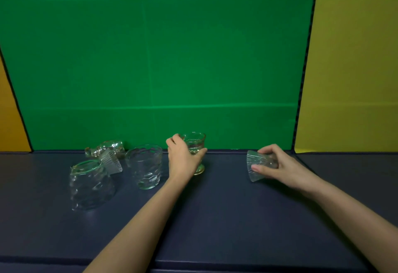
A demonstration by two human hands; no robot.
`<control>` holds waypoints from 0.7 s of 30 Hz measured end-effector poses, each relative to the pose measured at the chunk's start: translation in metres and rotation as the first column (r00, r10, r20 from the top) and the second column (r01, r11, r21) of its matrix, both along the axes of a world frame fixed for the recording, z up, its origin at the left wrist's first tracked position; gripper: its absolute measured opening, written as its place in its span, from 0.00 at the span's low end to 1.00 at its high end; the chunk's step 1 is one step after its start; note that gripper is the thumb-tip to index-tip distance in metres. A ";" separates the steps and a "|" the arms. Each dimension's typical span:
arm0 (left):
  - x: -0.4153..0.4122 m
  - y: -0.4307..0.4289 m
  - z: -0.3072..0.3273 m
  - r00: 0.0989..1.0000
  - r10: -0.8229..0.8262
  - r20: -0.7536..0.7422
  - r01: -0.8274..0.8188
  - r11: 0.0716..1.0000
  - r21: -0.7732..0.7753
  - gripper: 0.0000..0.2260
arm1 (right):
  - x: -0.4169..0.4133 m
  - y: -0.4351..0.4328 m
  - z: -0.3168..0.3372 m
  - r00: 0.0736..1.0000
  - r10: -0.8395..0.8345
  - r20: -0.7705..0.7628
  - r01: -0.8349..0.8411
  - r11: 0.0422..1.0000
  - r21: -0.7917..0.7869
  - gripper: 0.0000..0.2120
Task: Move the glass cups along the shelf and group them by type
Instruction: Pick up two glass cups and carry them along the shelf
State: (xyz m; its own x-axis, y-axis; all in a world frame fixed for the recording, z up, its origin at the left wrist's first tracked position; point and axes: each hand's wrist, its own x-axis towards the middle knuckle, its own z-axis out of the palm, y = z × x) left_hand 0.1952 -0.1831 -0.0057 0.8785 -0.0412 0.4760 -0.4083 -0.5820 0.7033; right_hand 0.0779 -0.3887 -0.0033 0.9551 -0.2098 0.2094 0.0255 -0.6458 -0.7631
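Note:
My left hand grips an upright footed glass goblet with a gold-rimmed foot, near the back of the dark blue shelf. My right hand holds a small ribbed glass cup, tipped on its side with its mouth to the left. To the left stand two wavy tumblers, one upright beside my left hand and a larger-looking one nearer me. Another ribbed cup lies tilted between them, and a second footed goblet lies on its side behind it.
A green panel forms the back wall right behind the glasses. Yellow panels flank it on the right and far left. The shelf's front edge runs under my forearms.

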 end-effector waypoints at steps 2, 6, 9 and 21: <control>0.004 0.002 0.000 1.000 -0.023 -0.022 0.022 0.999 -0.037 0.34 | -0.007 0.005 -0.003 1.000 -0.015 0.002 0.014 0.988 0.157 0.21; 0.000 -0.012 -0.001 0.995 -0.093 -0.027 0.089 0.991 -0.103 0.33 | -0.042 0.006 0.001 0.998 -0.061 0.021 0.048 0.918 0.393 0.20; -0.033 -0.046 0.005 0.970 -0.244 0.000 0.243 0.969 -0.046 0.33 | -0.088 -0.021 -0.001 0.990 -0.117 0.074 0.050 0.801 0.596 0.14; -0.104 -0.074 0.023 0.871 -0.487 0.068 0.491 0.870 -0.053 0.34 | -0.127 -0.047 -0.006 0.946 -0.143 0.291 -0.215 0.395 0.893 0.19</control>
State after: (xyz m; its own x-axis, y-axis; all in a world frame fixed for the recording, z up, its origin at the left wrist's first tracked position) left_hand 0.0907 -0.2572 0.0174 0.7290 -0.4262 0.5357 -0.6643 -0.2512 0.7040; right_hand -0.0491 -0.4361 -0.0096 0.8978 -0.4095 0.1620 0.3479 0.4339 -0.8311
